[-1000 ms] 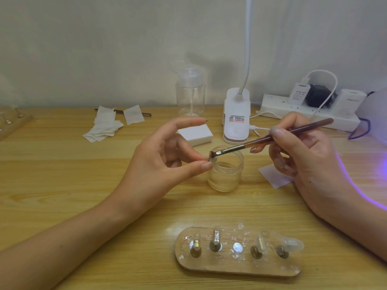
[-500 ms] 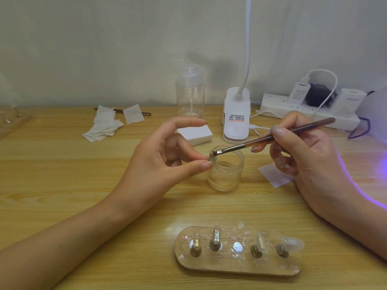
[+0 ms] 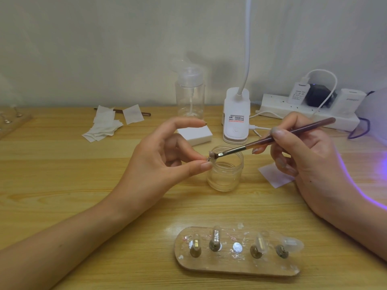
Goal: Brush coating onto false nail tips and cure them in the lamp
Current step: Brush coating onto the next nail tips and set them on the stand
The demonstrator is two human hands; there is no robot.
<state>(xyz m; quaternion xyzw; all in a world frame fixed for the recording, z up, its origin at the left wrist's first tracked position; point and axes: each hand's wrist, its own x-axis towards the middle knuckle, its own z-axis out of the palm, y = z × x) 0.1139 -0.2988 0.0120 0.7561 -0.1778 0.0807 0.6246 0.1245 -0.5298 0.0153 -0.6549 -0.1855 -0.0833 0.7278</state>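
Note:
My left hand (image 3: 159,162) pinches a small false nail tip (image 3: 212,156) between thumb and middle finger, above the rim of a clear glass jar (image 3: 227,172). My right hand (image 3: 303,155) holds a thin brown brush (image 3: 272,139); its bristles touch the nail tip. Near the front edge lies an oval clear holder (image 3: 234,262) with several small metal stands; clear nail tips sit on most of them, and one middle spot shows only a bare metal disc. The curing lamp (image 3: 377,118) glows violet at the far right edge, mostly out of frame.
A clear pump bottle (image 3: 190,95), a white desk lamp base (image 3: 236,120) and a white block (image 3: 195,135) stand behind the jar. A power strip (image 3: 310,114) with plugs sits at the back right. White wipes (image 3: 104,126) lie at the back left, another wipe (image 3: 274,175) right of the jar.
The brush tip has shifted slightly along the nail tip. Both hands stay in nearly the same place over the jar.

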